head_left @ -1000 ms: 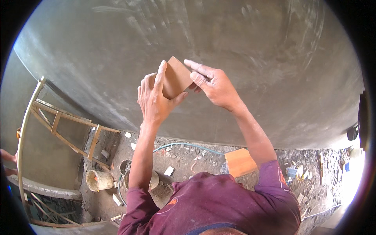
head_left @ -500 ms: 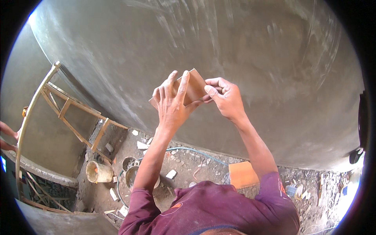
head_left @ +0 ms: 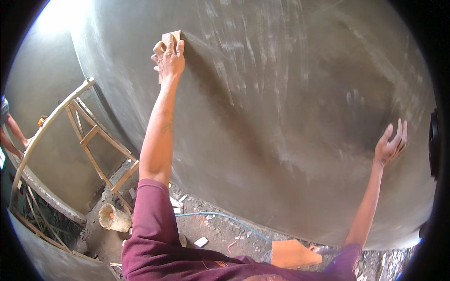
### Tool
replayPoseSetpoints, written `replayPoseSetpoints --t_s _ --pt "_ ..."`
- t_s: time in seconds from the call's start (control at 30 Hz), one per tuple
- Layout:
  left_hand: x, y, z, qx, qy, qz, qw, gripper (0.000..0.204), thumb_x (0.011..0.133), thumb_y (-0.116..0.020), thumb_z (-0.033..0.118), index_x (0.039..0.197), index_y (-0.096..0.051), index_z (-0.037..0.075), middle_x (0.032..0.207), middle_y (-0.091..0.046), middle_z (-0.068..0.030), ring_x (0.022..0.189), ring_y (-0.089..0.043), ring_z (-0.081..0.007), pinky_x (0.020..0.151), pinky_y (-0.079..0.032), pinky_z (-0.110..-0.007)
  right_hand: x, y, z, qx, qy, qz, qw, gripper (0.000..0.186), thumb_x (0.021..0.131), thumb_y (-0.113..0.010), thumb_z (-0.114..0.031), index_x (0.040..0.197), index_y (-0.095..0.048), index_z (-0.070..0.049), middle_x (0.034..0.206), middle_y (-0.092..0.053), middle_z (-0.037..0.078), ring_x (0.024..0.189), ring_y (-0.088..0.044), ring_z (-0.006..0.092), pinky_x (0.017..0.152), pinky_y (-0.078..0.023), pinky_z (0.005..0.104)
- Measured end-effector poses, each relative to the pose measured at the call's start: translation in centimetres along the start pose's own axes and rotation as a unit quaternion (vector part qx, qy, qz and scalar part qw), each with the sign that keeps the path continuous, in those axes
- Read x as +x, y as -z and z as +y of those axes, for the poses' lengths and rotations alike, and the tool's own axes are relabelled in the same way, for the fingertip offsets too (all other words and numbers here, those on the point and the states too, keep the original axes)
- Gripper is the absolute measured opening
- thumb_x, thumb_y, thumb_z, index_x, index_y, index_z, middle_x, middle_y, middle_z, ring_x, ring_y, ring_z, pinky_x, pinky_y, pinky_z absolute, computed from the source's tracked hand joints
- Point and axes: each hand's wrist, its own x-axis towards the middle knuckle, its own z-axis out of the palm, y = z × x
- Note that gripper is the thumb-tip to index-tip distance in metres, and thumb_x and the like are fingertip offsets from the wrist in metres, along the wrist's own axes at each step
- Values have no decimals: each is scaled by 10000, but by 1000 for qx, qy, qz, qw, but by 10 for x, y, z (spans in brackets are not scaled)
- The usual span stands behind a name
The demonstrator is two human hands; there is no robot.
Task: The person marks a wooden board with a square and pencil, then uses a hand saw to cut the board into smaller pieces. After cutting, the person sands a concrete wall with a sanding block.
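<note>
A grey plastered wall (head_left: 304, 93) with pale streaks fills most of the view in front of me. My left hand (head_left: 169, 61) is stretched up at the upper left and holds a flat brown rectangular pad (head_left: 176, 35) against the wall. Its fingers lie over the pad and hide most of it; one corner shows above the fingertips and a strip below the hand. Far to the right, my right hand (head_left: 389, 146) is raised with fingers spread and nothing in it. Whether that hand touches the wall I cannot tell.
A wooden frame like a ladder (head_left: 90, 136) leans at the left, beside a curved pole (head_left: 51, 117). Below stand a dirty white bucket (head_left: 114, 218), a blue-green hose (head_left: 225, 216), rubble and an orange plastering float (head_left: 291, 254). Another person's limbs (head_left: 16, 129) show at the far left.
Both hands were together on the brown pad in front of me. The left has carried it up and left to the wall; the right has let go and moved far right.
</note>
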Motion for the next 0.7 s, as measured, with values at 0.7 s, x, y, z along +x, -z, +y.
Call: replayPoseSetpoints --t_s 0.7 --pt "-32 -33 -8 21 -121 96 988 452 976 -555 398 1390 -541 219 1388 -436 -132 1198 -443 -414 912 -447 -585 -32 -24 33 24 67 26 997 277 1009 -547 -214 1130 -657 9 1233 -651 165 1146 -608 325 996 -467 423"
